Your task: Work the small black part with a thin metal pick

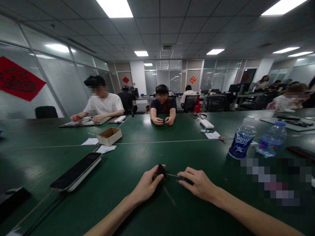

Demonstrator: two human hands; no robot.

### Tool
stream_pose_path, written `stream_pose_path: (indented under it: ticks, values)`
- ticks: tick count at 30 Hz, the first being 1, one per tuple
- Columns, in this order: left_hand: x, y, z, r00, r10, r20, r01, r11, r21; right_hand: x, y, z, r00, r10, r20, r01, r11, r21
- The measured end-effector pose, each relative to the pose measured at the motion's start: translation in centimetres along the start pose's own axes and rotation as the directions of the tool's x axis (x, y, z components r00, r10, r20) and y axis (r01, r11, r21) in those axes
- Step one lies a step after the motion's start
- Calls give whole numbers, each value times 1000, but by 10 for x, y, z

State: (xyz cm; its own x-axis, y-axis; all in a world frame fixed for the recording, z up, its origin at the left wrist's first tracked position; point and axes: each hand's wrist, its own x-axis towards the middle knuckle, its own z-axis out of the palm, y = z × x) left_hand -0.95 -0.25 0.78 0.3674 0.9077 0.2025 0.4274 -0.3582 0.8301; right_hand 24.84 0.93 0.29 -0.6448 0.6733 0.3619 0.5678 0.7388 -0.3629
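Green table (pixel 118 177), whole foreground. Co-worker (pixel 162 109) across it, 12 o'clock from hands. Right hand (pixel 198 183): thumb and fingers pinching dark handle of tool (pixel 184 179). Left hand (pixel 147 183): thumb and fingers pinching black part (pixel 161 169). Blue-label bottle (pixel 240 141) and blue-cap bottle (pixel 272 139), upright, 2 o'clock. Box (pixel 110 139), open-topped, 10 o'clock. Phone (pixel 78 168), 9 o'clock. Tool: thin shaft pointing 9 o'clock at part; tip contact, can't tell. Part: right hand's 10 o'clock.
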Motion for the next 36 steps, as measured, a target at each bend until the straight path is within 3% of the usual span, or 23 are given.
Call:
stream_pose_path:
  ticks: [12,19,28,36]
  values:
    - [-1,9,-2,999,13,47,-10,997,-70,-1,2,1,1000,-5,-23,5,1000,25]
    - [-2,-3,1,996,24,88,-33,995,93,-1,2,-1,994,49,-101,-38,994,106]
    - [2,6,-4,993,20,116,7,973,-230,-1,3,2,998,-18,-66,21,999,36]
    - [2,3,-5,997,-12,74,27,978,-209,0,1,0,1000,-13,-5,13,999,34]
